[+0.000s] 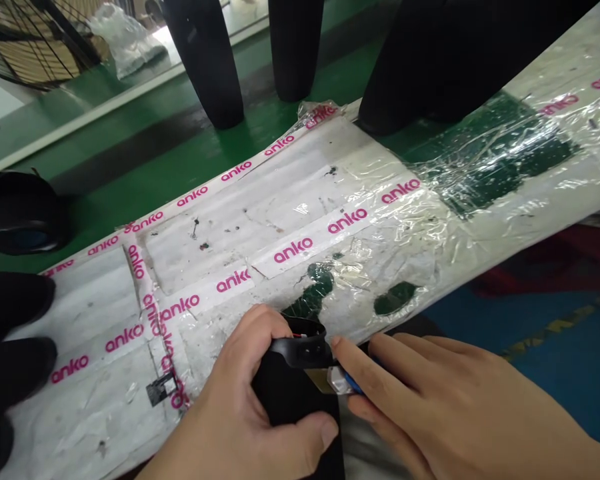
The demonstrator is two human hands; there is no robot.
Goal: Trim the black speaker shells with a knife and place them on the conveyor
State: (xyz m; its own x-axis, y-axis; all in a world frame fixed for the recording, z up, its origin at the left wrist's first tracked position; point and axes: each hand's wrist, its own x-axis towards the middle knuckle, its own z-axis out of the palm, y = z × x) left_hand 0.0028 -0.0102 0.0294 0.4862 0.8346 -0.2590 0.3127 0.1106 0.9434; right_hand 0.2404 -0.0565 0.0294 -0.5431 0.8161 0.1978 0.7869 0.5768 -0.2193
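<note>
At the near edge of the taped white sheet (265, 220), grips a black hollow part (285, 393) in the left hand (235, 410), clasped between curled fingers and thumb, with the open end tipped upward. Holds a cutter (341, 381) in the right hand (440, 393), pinched narrowly, with the blade (320, 380) close under the rim; cannot tell whether touching. Seems, judging by that pose, to be trimming around the opening. Probably calls next for a firm left grip, a short controlled stroke and care to keep the left thumb clear of the blade. Can make out a small red bit (299, 335) inside the opening, too little to identify. Farther off, can see a clear plastic bag (125, 43) with contents impossible to read, and, at left, a dark hollow piece (23, 213) with a bluish tint inside.
</note>
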